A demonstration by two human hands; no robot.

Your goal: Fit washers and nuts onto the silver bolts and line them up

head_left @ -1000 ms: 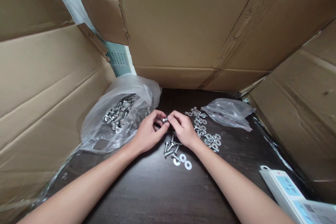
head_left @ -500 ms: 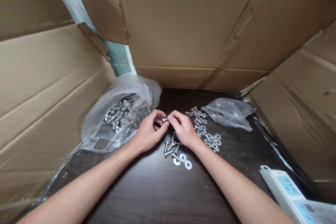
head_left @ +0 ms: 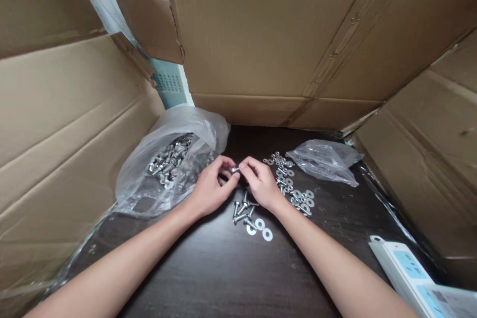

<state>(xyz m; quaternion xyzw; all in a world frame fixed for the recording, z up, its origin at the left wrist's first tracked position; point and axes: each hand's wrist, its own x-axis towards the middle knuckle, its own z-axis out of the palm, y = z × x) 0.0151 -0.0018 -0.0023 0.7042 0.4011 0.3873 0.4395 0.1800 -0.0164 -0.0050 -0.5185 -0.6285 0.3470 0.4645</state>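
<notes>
Between the fingertips of both hands is a small metal bolt (head_left: 234, 170), mostly covered by fingers. My left hand (head_left: 215, 185) pinches its left end with thumb and forefinger. My right hand (head_left: 260, 180) is closed around its other end. Just below the hands lie several loose bolts (head_left: 244, 208) on the dark table. Close to them are flat washers (head_left: 267, 234). Right of my right hand is a spread of nuts, washers and bolts (head_left: 288, 179), partly hidden behind the wrist.
A clear plastic bag (head_left: 130, 174) holding many metal fasteners (head_left: 173, 159) lies open on the left. A second, crumpled plastic bag (head_left: 324, 159) is at the back right. A white power strip (head_left: 406, 268) lies at front right. Cardboard walls (head_left: 276, 30) enclose the table (head_left: 208, 278).
Both hands stay in nearly the same place, with the fingers on the bolt shifted very slightly. The bolt has turned or tilted a little. Everything on the table is unchanged.
</notes>
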